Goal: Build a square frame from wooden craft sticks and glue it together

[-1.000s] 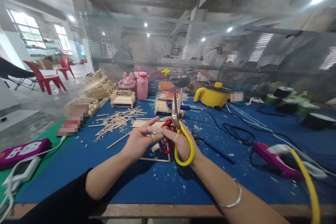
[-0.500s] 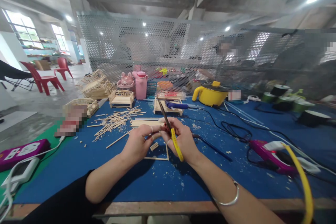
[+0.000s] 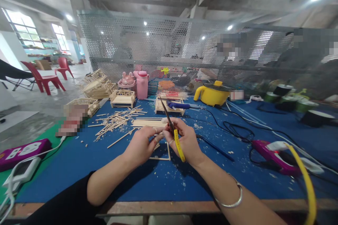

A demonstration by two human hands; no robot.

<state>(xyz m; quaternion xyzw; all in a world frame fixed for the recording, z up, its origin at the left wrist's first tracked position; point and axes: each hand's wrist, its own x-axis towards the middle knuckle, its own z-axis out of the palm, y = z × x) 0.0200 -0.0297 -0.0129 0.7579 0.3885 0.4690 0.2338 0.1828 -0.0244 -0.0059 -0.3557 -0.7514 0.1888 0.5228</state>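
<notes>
My left hand point(image 3: 142, 144) is closed in a pinch, its fingertips meeting those of my right hand above the work mat. Whatever lies between the fingertips is too small or hidden to make out. Tucked in my right hand point(image 3: 186, 142) is a pair of scissors with a yellow handle point(image 3: 179, 147), the dark blades pointing up and away to the left. Pale coverings show on some fingertips. Beneath the hands lies a thin wooden stick frame point(image 3: 169, 151), partly covered by them. Just beyond, several wooden sticks point(image 3: 148, 122) lie side by side.
Loose sticks point(image 3: 113, 124) are heaped at left. Small stick-built beds point(image 3: 123, 99) stand behind. A blue glue gun point(image 3: 179, 105) rests on another one, its cord running right. A yellow pot point(image 3: 214, 95), pink jug point(image 3: 142, 86) and magenta power strip point(image 3: 274, 158) surround the blue mat point(image 3: 126, 186).
Both hands stay together, shifting very slightly right. My left hand's fingers have moved a little, and the scissors remain in my right hand.
</notes>
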